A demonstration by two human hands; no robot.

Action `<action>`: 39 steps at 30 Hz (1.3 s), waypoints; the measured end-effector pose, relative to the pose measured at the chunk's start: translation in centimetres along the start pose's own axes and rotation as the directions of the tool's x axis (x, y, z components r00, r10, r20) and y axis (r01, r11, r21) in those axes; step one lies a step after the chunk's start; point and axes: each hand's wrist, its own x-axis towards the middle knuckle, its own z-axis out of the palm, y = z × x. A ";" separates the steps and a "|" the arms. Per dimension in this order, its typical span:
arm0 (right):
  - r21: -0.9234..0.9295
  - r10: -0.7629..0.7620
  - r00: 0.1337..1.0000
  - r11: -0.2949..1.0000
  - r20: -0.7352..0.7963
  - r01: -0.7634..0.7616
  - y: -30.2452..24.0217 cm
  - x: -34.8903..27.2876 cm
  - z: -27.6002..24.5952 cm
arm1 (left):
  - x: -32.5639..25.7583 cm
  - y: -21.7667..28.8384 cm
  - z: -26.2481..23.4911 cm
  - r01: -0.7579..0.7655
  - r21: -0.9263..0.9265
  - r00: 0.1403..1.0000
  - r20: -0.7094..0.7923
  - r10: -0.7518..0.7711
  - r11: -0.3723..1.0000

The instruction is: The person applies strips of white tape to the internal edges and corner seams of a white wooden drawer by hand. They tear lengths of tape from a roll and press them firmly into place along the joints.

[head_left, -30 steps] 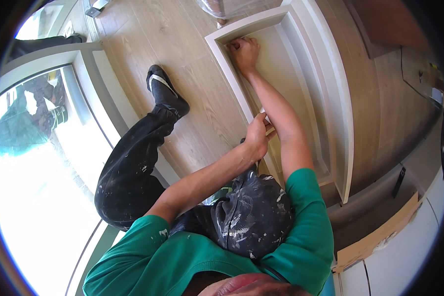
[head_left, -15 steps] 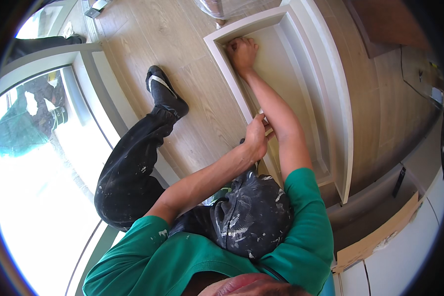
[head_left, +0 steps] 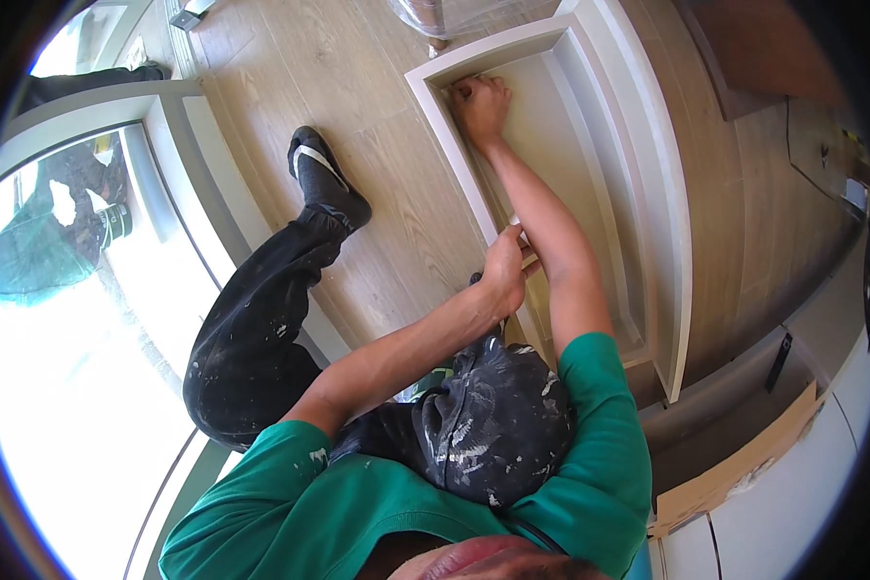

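Observation:
A pale drawer (head_left: 638,193) lies on the floor in front of me, its hollow side up. My left hand (head_left: 505,271) is closed on the drawer's left side wall, thumb up by the rim, partly behind my right forearm. Inside the drawer, at the far left corner, is my right hand (head_left: 480,108). Its fingers are curled and pressed against the inner face of the side wall. Whatever those fingers hold, if anything, is hidden or too small to make out.
My left foot (head_left: 321,179) in a dark sock rests on the wood floor (head_left: 396,174). A glazed door (head_left: 77,338) stands at left. Clear plastic wrapping (head_left: 454,14) lies beyond the drawer. At right are a brown panel (head_left: 754,53), a cable (head_left: 793,145) and a torn cardboard strip (head_left: 735,474).
My right hand has shifted very slightly within the same corner. The drawer sits a touch further right in the view. My left hand keeps its place on the side wall.

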 end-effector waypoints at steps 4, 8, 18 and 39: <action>0.070 -0.020 0.999 0.997 0.039 0.017 0.7 0.2 -0.2 | 0.6 -0.7 -0.4 0.014 0.009 1.000 -0.021 -0.014 1.000; 0.074 -0.055 0.997 0.996 0.062 0.050 0.8 0.4 -0.7 | 1.2 -1.1 -0.7 0.023 0.007 0.998 -0.058 -0.022 1.000; 0.136 -0.058 0.991 0.990 0.123 0.041 0.9 0.5 -0.9 | 1.3 -1.3 -0.8 0.019 0.017 0.999 -0.035 -0.018 1.000; 0.146 -0.092 0.995 0.985 -0.035 0.096 0.5 -0.2 -0.9 | 0.3 -1.3 0.4 0.002 0.009 1.000 -0.028 -0.002 1.000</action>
